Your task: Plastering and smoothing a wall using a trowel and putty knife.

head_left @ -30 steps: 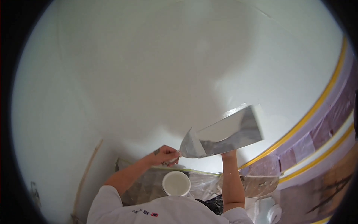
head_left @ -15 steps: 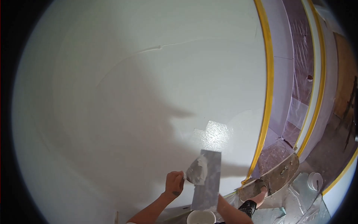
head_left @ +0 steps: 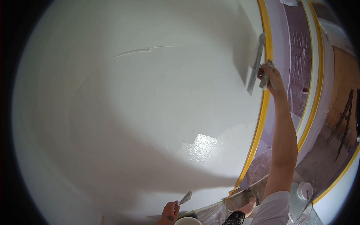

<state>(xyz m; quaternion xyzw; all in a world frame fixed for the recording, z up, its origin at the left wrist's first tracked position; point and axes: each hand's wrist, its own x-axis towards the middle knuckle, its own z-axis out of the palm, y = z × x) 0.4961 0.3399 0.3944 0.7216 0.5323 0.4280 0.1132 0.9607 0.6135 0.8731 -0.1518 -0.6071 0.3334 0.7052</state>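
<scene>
My right hand (head_left: 272, 77) is raised, fingers wrapped round the handle of a wide steel trowel (head_left: 255, 62), whose long blade stands near-upright against the white wall (head_left: 123, 112), just left of a yellow tape strip (head_left: 258, 127) at its edge. Low in the picture, my left hand (head_left: 169, 213) holds a small putty knife (head_left: 186, 197). A thin raised line of wet material (head_left: 131, 52) runs across the upper wall, and a glossy patch (head_left: 200, 148) shows lower right. A white bucket (head_left: 187, 221) is partly visible below my left hand.
Right of the wall are taped trim, plastic-covered panels (head_left: 299, 48), a brown board (head_left: 341, 71) and dark bars (head_left: 345, 116). At lower right, my bare foot (head_left: 248, 205) rests on a dirty plank or ledge, near plastic sheeting and a white tub (head_left: 304, 191).
The trowel has risen from low centre to the taped right edge of the wall. The putty knife has come off the trowel and is lower now. The view has swung toward the right.
</scene>
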